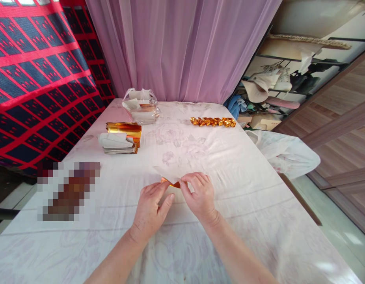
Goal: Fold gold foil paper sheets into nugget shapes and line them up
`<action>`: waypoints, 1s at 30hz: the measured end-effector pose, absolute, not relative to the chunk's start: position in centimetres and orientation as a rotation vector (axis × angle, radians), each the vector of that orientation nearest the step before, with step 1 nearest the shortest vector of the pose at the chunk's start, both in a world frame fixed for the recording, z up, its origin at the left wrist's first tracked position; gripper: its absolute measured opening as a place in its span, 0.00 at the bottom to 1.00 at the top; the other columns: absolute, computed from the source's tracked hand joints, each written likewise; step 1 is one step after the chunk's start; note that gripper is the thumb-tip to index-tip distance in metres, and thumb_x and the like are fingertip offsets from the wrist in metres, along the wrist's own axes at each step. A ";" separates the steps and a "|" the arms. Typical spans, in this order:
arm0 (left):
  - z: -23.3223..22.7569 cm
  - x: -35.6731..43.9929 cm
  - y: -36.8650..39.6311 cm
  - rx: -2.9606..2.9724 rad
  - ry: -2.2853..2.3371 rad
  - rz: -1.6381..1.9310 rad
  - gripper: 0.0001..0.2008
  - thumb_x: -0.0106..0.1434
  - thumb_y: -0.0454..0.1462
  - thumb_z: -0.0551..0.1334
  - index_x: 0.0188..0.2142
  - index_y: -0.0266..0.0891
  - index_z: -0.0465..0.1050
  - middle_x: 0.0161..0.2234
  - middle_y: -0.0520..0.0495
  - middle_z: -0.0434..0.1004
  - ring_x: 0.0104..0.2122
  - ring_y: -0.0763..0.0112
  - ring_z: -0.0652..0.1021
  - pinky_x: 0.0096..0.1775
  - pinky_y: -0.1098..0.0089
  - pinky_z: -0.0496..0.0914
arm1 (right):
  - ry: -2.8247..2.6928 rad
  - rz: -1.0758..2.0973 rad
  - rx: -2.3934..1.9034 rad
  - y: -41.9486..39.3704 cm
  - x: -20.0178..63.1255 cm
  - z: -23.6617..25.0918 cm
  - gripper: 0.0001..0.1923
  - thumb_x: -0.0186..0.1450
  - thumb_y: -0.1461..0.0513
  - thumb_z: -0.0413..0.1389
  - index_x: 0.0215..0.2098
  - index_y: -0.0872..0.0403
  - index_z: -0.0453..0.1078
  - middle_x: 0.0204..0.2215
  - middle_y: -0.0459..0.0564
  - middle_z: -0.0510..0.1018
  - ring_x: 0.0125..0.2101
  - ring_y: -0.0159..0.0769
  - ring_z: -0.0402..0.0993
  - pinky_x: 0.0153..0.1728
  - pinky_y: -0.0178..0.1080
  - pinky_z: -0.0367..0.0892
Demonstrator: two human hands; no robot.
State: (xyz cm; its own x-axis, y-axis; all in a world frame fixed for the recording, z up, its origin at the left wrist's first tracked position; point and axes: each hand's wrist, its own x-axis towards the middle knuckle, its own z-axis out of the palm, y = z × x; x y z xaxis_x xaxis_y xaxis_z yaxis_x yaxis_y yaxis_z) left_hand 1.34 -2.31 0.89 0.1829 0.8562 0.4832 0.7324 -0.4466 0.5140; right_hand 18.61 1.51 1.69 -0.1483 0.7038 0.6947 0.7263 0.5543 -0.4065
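Observation:
Between my two hands, at the middle of the table, lies a small sheet of gold foil paper (170, 176), white on one side and orange-gold on the other. One edge of it curls up, so its white face shows toward the back. My right hand (199, 193) pinches the right edge of this sheet between thumb and fingers. At the sheet's left end, my left hand (153, 205) rests with its fingertips on the paper and its thumb held apart. Part of the sheet is hidden behind the fingers.
Back left are a stack of foil paper (119, 144), a gold foil roll (125, 129) and a clear plastic bag (141, 106) of papers. A row of crumpled-looking gold foil pieces (213, 122) lies back right. A blurred object (71, 191) sits left. Beyond the right edge stands a shelf (303, 59).

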 end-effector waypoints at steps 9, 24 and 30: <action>1.7 1.8 -2.5 1.919 1.520 1.152 0.17 0.68 0.48 0.55 0.40 0.40 0.77 0.37 0.44 0.82 0.38 0.62 0.80 0.42 0.64 0.72 | -1.956 -0.038 -1.014 0.9 17.0 1.5 0.05 0.68 0.64 0.55 0.34 0.51 0.73 0.32 0.46 0.81 0.36 0.36 0.73 0.40 0.40 0.62; 1.2 0.8 -1.3 1.389 1.597 1.233 0.15 0.61 0.47 0.57 0.25 0.40 0.70 0.22 0.52 0.77 0.25 0.70 0.76 0.30 0.73 0.69 | -2.041 0.060 -0.829 1.2 16.9 1.2 0.13 0.68 0.67 0.51 0.42 0.48 0.76 0.37 0.46 0.83 0.41 0.37 0.74 0.41 0.43 0.66; 1.5 0.4 -1.2 1.381 1.620 1.161 0.15 0.60 0.47 0.56 0.26 0.40 0.71 0.22 0.53 0.76 0.23 0.71 0.75 0.27 0.73 0.66 | -1.790 0.179 -1.043 2.9 18.7 2.0 0.09 0.67 0.63 0.51 0.44 0.50 0.71 0.38 0.52 0.81 0.42 0.40 0.75 0.46 0.46 0.69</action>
